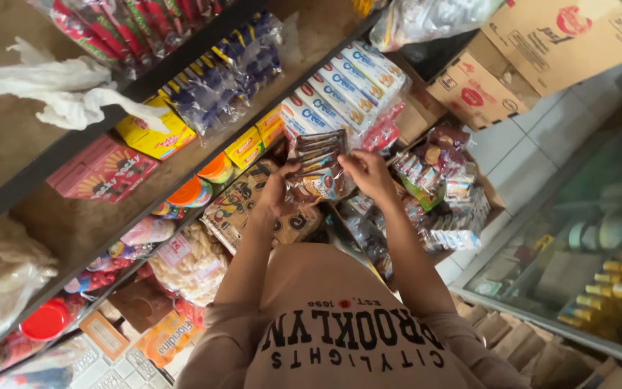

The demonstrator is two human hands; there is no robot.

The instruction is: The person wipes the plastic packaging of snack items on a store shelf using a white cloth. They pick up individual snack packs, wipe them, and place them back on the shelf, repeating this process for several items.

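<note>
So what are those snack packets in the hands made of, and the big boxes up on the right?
The snack packets look like thin glossy plastic film: they glint and crinkle between left hand and right hand. The boxes look like matte brown corrugated cardboard, with folded flaps.

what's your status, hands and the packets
Left hand and right hand both gripping a strip of brown snack sachets. Held above the open carton of packets. Nothing blocking.
</note>
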